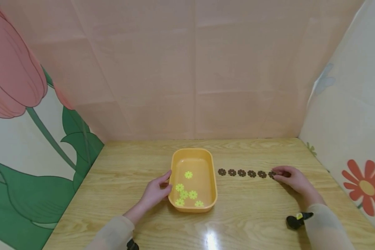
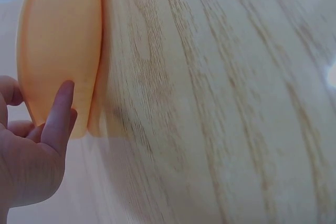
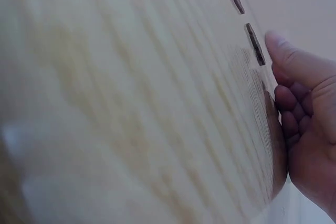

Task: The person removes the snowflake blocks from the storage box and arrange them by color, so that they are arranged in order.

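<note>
My left hand (image 1: 154, 191) grips the left rim of an orange tray (image 1: 214, 184); in the left wrist view, fingers (image 2: 64, 98) lie against the tray's outer wall (image 2: 63, 35). Several yellow-green flower-shaped pieces (image 1: 192, 194) lie inside, mostly near its front end. Right of the tray, several dark brown flower-shaped pieces (image 1: 242, 173) form a row. My right hand (image 1: 292, 178) pinches the rightmost brown piece (image 1: 271, 174) at table level. From the right wrist, two brown pieces (image 3: 255, 44) appear edge-on beside the thumb, with the other fingers of that hand (image 3: 310, 103) curled.
The wood-patterned table (image 1: 243, 208) meets a pink sheet (image 1: 143, 69) at its back edge. Flower-printed panels stand on the left (image 1: 25, 194) and right (image 1: 353, 139). A black wrist device (image 1: 295, 222) sits beside the right sleeve (image 1: 325, 225).
</note>
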Motion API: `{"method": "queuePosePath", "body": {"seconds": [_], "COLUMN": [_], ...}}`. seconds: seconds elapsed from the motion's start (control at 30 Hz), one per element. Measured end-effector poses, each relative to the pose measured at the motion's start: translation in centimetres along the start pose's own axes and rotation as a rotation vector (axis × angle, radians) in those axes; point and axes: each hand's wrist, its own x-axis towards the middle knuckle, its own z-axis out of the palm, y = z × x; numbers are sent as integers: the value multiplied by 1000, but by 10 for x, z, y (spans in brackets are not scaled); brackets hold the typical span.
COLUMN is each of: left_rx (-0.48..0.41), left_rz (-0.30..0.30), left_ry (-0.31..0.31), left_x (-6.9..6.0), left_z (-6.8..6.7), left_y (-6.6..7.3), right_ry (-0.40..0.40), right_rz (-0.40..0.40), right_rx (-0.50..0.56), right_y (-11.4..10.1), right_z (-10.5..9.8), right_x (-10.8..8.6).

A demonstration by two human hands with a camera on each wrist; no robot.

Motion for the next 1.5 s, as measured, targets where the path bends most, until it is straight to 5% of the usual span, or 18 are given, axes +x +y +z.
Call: {"method": "queuePosePath", "body": {"seconds": [0.2, 0.37, 0.57, 0.87, 1.2, 1.5], "left_rx": [12, 20, 11, 17, 6, -3], "left_rz": [-1, -7, -2, 4, 25, 20], "left_ry": [2, 2, -1, 7, 13, 29], "left_x": [0, 0, 0, 1, -1, -3], "left_z": [0, 0, 0, 0, -1, -2], "left_y": [0, -1, 0, -1, 0, 0], "right_ry": [6, 8, -11, -122, -276, -271], "right_rz": [51, 45, -112, -393, -454, -495], "right_rx": [54, 12, 23, 74, 100, -3], "right_y": [-7, -36, -82, -150, -211, -227], "right_z": [-2, 1, 21, 80, 124, 135], "right_x": [0, 9, 31, 62, 84, 92]}}
